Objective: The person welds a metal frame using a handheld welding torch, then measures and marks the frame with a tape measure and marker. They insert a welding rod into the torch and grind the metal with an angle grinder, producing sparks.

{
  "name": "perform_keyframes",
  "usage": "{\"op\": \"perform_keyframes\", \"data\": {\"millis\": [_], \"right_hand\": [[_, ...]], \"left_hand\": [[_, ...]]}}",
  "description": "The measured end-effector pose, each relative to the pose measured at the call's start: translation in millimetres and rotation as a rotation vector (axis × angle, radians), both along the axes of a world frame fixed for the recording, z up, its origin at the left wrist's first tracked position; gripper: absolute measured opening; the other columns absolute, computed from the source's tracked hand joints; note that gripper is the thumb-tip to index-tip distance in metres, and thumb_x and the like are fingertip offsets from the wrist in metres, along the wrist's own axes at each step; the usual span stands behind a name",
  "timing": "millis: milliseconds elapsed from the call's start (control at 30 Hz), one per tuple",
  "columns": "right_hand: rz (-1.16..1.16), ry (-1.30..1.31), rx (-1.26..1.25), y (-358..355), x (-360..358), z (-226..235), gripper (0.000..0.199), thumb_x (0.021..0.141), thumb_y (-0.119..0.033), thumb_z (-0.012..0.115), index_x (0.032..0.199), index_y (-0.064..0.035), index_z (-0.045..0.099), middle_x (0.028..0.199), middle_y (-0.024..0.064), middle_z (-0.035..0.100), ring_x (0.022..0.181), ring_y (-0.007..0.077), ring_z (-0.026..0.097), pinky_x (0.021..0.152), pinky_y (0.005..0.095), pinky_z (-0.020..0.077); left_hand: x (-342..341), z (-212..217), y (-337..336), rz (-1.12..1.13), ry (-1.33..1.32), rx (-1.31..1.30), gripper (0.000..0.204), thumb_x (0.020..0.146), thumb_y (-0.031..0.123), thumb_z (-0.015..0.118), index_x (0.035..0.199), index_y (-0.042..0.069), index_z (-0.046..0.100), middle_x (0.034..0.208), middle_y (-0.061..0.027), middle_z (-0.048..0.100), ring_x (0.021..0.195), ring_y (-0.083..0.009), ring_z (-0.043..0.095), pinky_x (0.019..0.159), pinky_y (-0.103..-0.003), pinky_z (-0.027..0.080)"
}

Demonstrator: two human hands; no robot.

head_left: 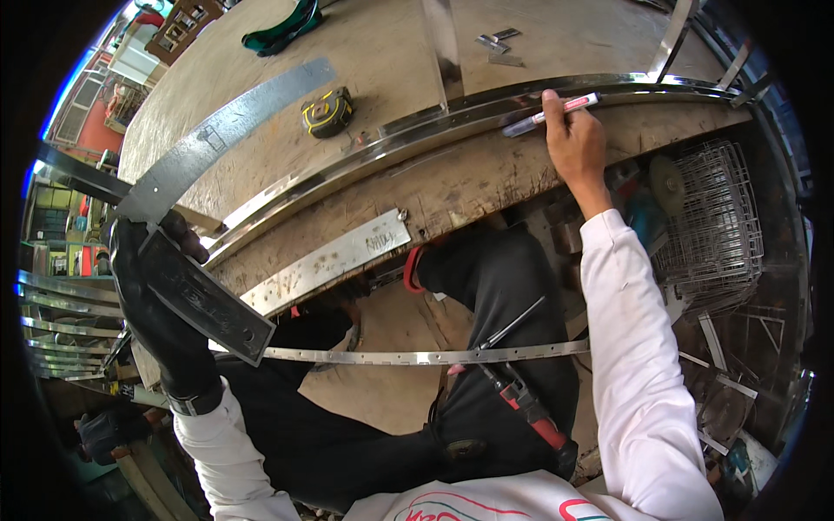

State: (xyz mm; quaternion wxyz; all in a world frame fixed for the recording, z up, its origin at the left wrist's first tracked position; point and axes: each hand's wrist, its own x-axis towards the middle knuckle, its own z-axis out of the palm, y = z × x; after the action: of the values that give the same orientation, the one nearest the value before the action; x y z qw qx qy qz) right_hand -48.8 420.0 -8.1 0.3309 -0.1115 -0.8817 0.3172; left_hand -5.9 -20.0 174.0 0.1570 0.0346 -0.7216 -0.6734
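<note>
My left hand (pixel 139 286), in a black glove, is closed around the corner of a metal square (pixel 269 108). The square's bright blade reaches over the tabletop, and its dark stock (pixel 213 300) slants down toward my lap. Bare-fingered, my right hand (pixel 575 139) pinches a white marker pen (pixel 580 102) over a shiny metal bar (pixel 382 143) of a frame lying on the table. The pen's dark end points left. Across my lap runs a thin metal strip with holes (pixel 426 357). A red and black tool with a long thin shaft (pixel 539 421) rests on my right thigh.
A yellow and black tape measure (pixel 328 113), green goggles (pixel 282 30) and small metal pieces (pixel 499 52) lie on the table. A flat metal strip (pixel 339 256) sits along its near edge. Wire racks (pixel 708 217) stand at right; several metal strips (pixel 69 321) are at left.
</note>
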Motion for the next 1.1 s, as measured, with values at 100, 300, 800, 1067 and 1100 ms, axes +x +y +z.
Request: {"op": "perform_keyframes", "data": {"millis": [100, 300, 800, 1067, 1100], "right_hand": [[0.015, 0.105, -0.009, -2, 6, -3, 0.061, 0.104, -0.05, 0.058, 0.07, -0.0005, 0.068, 0.071, 0.0236, 0.066, 0.07, 0.0458, 0.066, 0.064, 0.0509, 0.0499], [0.016, 0.107, -0.031, 5, 4, -5, 0.061, 0.101, -0.053, 0.061, 0.068, -0.0022, 0.069, 0.067, 0.0205, 0.066, 0.067, 0.0436, 0.066, 0.063, 0.0486, 0.0502], [0.075, 0.037, -0.239, -22, 4, 22, 0.059, 0.103, -0.05, 0.059, 0.063, -0.0081, 0.07, 0.058, 0.016, 0.063, 0.053, 0.0348, 0.063, 0.054, 0.0448, 0.0482], [-0.104, 0.223, -0.132, -15, 17, 1, 0.042, 0.096, -0.037, 0.07, 0.069, -0.0053, 0.065, 0.07, 0.017, 0.063, 0.068, 0.0392, 0.064, 0.062, 0.0512, 0.0502], [-0.126, 0.239, -0.152, -3, 20, -1, 0.042, 0.097, -0.035, 0.069, 0.069, -0.005, 0.066, 0.07, 0.0161, 0.063, 0.069, 0.0385, 0.065, 0.063, 0.0511, 0.0509]], "left_hand": [[-20, 0, 16, -0.223, 0.181, -0.039, 0.041, 0.111, 0.04, 0.046, 0.121, 0.002, 0.058, 0.094, -0.0134, 0.067, 0.076, -0.018, 0.065, 0.069, -0.03, 0.054], [-94, -10, 36, -0.534, 0.319, -0.454, 0.041, 0.111, 0.034, 0.053, 0.126, -0.002, 0.066, 0.095, -0.0074, 0.067, 0.079, -0.0116, 0.06, 0.069, -0.028, 0.048], [-361, -76, 65, -1.141, 0.261, -1.136, 0.033, 0.105, 0.011, 0.059, 0.138, 0.007, 0.063, 0.147, -0.0139, 0.056, 0.125, -0.0261, 0.061, 0.103, -0.041, 0.051], [-357, -173, 142, -0.996, 0.39, -1.213, 0.038, 0.1, 0.006, 0.056, 0.136, 0.005, 0.064, 0.144, -0.0175, 0.058, 0.127, -0.0328, 0.059, 0.106, -0.043, 0.049], [-349, -161, 149, -0.974, 0.421, -1.229, 0.038, 0.099, 0.006, 0.056, 0.136, 0.004, 0.064, 0.143, -0.018, 0.059, 0.128, -0.0336, 0.058, 0.106, -0.043, 0.049]]}}
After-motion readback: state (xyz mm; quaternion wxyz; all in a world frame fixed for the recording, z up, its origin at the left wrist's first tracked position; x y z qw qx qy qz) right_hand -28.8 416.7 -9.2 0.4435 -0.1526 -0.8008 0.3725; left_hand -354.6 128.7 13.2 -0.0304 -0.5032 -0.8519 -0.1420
